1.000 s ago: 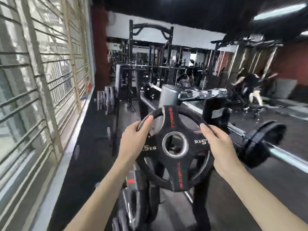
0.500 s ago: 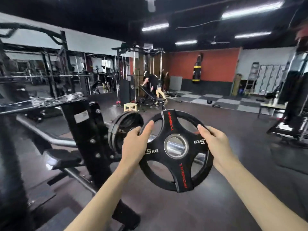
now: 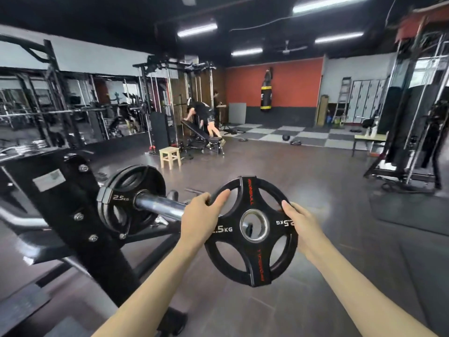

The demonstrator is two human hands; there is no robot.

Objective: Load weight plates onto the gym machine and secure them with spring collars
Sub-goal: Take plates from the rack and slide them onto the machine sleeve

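Note:
I hold a black 2.5 kg weight plate (image 3: 252, 242) with red lettering upright in front of me. My left hand (image 3: 200, 220) grips its left rim and my right hand (image 3: 300, 226) grips its right rim. To the left, a chrome bar sleeve (image 3: 160, 205) sticks out of the black machine upright (image 3: 73, 215); its tip is hidden behind my left hand. Black 2.5 kg plates (image 3: 126, 200) sit on that sleeve against the upright. The held plate is right of the sleeve's end, off the bar. No spring collar is visible.
A small wooden stool (image 3: 170, 157) stands on the dark floor beyond the bar. A person leans over an incline bench (image 3: 199, 137) further back. A cable machine frame (image 3: 410, 142) stands at the right. Open floor lies ahead and right.
My view has swung right from the window wall to the open gym floor. The plate, held in both hands throughout, now sits right of the loaded sleeve's end.

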